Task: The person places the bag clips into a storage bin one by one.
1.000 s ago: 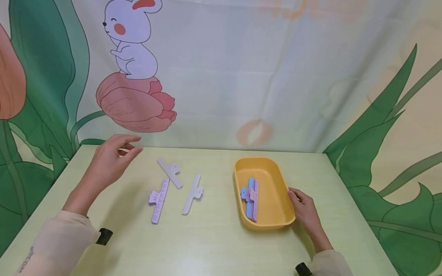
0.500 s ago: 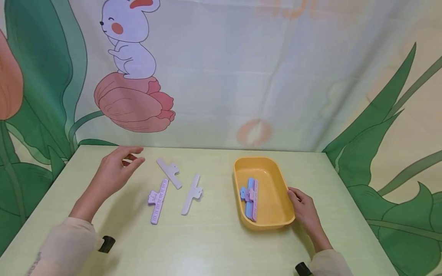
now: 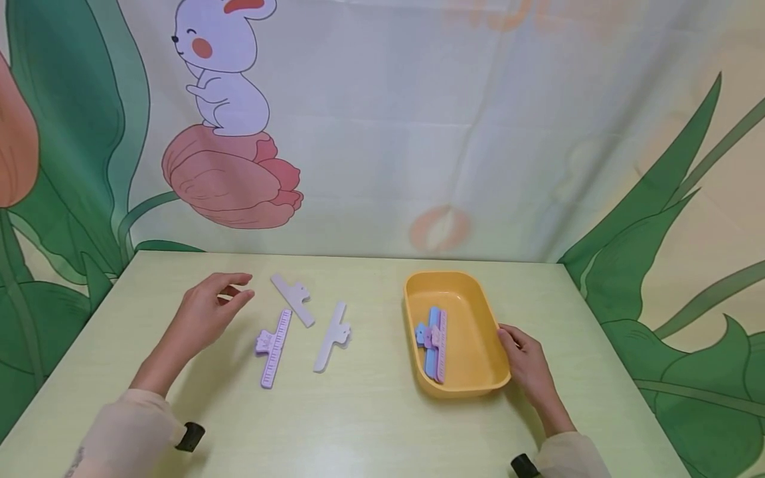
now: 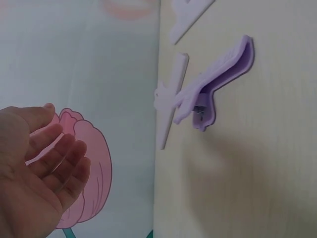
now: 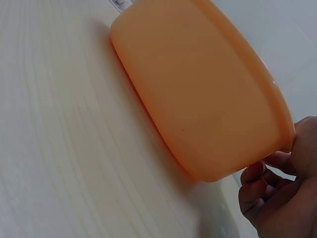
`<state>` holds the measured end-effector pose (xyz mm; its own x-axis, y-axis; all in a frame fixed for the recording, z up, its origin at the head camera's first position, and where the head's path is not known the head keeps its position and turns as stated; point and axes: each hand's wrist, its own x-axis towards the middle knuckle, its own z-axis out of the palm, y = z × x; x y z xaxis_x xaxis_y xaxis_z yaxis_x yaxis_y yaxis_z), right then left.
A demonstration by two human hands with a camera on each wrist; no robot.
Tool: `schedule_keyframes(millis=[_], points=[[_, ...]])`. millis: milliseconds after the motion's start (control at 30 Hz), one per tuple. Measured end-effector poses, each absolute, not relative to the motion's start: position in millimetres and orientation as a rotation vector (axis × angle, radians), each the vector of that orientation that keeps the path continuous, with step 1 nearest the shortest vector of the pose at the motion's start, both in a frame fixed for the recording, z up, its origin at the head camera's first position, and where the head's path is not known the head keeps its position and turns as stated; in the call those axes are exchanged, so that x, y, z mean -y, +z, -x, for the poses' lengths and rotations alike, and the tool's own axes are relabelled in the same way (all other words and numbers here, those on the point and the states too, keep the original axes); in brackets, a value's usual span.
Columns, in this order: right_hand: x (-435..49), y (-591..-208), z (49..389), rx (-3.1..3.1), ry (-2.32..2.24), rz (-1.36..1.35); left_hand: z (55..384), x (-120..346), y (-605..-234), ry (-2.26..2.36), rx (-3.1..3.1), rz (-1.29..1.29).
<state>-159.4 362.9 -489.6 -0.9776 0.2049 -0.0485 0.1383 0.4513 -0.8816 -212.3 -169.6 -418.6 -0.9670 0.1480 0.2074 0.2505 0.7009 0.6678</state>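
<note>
My left hand (image 3: 206,309) hovers over the table's left side, holding nothing. Its fingers bend loosely, thumb apart from them. To its right lie three sealing clips: a purple one with ruler-like marks (image 3: 275,348), a pale lilac one (image 3: 293,300) farther back, and another pale lilac one (image 3: 331,337) to the right. The left wrist view has the marked purple clip (image 4: 218,74) well apart from the fingers. My right hand (image 3: 528,362) grips the right rim of a yellow tray (image 3: 472,338). Inside it, a blue clip (image 3: 431,362) and a pinkish-purple clip (image 3: 442,352) lie side by side, overlapping.
The pale table (image 3: 370,431) ends at the back against a printed cloth (image 3: 358,153) with a rabbit and flowers. Bare tabletop separates the loose clips from the tray. A dark wrist camera (image 3: 190,437) sits at the left sleeve.
My left hand has come down and slightly right, nearer the loose clips. The right hand, the tray and the clips stay in place.
</note>
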Motion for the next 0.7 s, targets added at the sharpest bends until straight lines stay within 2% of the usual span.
schedule_keyframes(millis=[700], points=[[-362, -490, 159, 2.629, 1.568, 0.335, 205, 177, -454, -1.164, 2.804, 0.260]])
